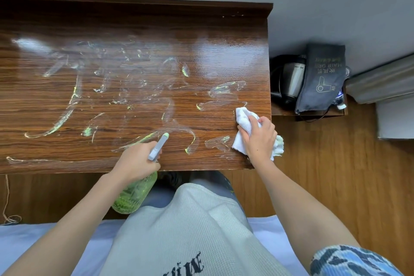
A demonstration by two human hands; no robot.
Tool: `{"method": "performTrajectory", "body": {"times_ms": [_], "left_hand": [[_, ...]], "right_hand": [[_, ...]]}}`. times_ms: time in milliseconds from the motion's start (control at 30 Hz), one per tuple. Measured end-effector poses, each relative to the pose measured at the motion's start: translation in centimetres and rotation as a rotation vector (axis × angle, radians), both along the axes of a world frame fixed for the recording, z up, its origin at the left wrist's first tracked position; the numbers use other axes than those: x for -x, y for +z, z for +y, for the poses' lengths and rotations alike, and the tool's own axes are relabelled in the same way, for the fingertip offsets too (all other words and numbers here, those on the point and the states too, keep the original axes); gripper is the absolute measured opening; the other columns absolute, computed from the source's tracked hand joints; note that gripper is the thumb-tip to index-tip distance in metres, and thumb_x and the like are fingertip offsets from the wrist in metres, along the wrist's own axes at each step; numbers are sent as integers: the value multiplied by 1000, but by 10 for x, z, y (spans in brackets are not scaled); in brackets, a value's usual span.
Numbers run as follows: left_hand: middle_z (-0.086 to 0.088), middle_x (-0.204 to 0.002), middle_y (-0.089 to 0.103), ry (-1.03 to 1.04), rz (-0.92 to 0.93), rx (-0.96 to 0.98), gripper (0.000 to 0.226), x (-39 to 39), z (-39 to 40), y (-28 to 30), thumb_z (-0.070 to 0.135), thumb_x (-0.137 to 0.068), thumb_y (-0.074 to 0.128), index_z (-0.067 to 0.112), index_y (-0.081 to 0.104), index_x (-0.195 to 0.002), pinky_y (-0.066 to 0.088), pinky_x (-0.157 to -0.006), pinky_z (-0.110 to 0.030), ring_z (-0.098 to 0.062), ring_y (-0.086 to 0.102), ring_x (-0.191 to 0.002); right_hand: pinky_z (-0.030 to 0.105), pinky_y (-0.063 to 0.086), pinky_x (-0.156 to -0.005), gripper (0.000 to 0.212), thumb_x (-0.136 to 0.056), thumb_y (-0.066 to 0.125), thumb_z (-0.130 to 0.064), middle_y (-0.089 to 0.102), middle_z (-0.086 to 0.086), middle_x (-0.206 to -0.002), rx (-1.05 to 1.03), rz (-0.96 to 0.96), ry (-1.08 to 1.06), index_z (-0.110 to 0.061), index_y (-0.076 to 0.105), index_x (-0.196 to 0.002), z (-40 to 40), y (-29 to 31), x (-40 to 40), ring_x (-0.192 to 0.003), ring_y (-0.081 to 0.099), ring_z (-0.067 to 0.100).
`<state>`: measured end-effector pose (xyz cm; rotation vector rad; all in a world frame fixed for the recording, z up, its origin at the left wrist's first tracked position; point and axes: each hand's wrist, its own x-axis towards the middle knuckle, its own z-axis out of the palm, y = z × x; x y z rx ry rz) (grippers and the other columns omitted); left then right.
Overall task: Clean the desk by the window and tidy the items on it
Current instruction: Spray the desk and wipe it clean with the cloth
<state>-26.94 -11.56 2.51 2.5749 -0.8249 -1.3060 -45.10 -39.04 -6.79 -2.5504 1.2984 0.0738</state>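
Wiping is at an early stage: the desk (134,101) carries wet, pale-green streaks of cleaner over most of its glossy brown top, with no items left on it. The right hand (259,139) presses a bunched white cloth (243,119) at the near right corner, fingers curled over it. The left hand (136,161) grips a green spray bottle (134,195) at the front edge.

- One white cloth (243,122), at the tabletop's (139,87) right edge
- One green spray bottle (136,192), at its near edge
- One kettle (291,78)
- One hair-dryer bag (320,76)
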Motion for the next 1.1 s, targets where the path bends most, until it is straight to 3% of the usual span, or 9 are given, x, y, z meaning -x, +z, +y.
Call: {"method": "performTrajectory", "body": {"times_ms": [200, 300, 633, 800, 1100], "left_hand": [[7, -67, 59, -32, -10, 9, 15, 25, 19, -1, 14, -71, 63, 21, 51, -77, 31, -51, -29, -17, 53, -61], [-1, -65, 59, -28, -9, -8, 11, 35, 21, -4, 13, -69, 60, 17, 51, -73, 31, -53, -30, -22, 51, -61], [6, -78, 65, -9, 50, -37, 17, 61, 37, -2, 16, -69, 61, 23, 53, -82, 45, -64, -35, -18, 60, -72], [0, -68, 62, 61, -2, -1, 11, 73, 44, 2, 13, -69, 61, 19, 51, -72, 41, -58, -36, -25, 58, -66], [13, -70, 58, 148, 37, 102, 21, 71, 48, 18, 15, -75, 67, 24, 56, -90, 38, -56, -27, -9, 55, -63]], "right_hand": [[41, 41, -82, 41, -88, 63, -46, 52, 11, -116, 3, -18, 9, -21, 61, -120, 1, 2, 1, -102, 49, 31], [41, 41, -83, 42, -88, 62, -47, 51, 11, -117, 3, -12, 15, -21, 60, -121, 0, 3, 1, -103, 49, 31], [43, 42, -83, 41, -89, 61, -48, 52, 12, -116, 25, -43, 44, -21, 60, -120, 1, 1, 4, -104, 50, 33], [44, 42, -82, 40, -88, 62, -47, 53, 14, -115, 65, -50, 63, -21, 60, -119, 3, 0, 7, -103, 51, 35], [46, 42, -85, 42, -89, 61, -46, 53, 14, -118, 68, -41, 59, -21, 60, -121, 6, 0, 7, -107, 50, 35]]}}
